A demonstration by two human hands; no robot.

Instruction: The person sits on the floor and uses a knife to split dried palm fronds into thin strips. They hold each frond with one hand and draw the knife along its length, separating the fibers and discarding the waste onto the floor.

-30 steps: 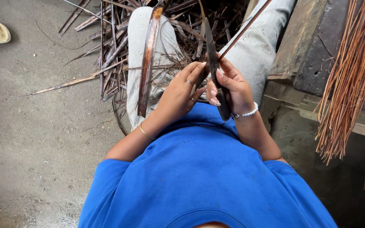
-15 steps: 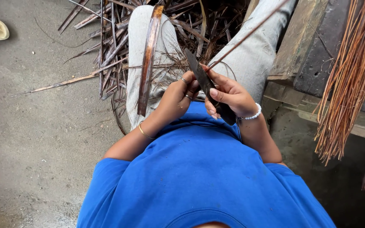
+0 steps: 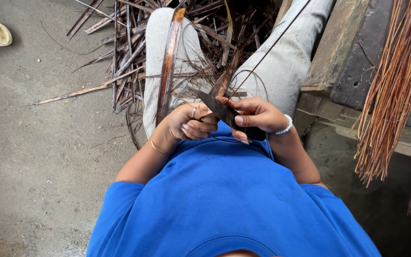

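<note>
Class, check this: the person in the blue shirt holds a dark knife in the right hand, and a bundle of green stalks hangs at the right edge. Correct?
Not quite. The head view shows the right hand holding the dark knife, but the bundle of stalks at the right edge is reddish-brown, not green.

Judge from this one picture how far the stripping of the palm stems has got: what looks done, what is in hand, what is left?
Done: brown stripped scraps litter the grey floor between the legs, and a bundle of thin orange-brown sticks hangs at the right. In hand: the right hand holds a dark knife blade against a thin brown stem that the left hand grips. Left: a long brown curved frond stalk lies over the left knee, apparently unworked.
</note>
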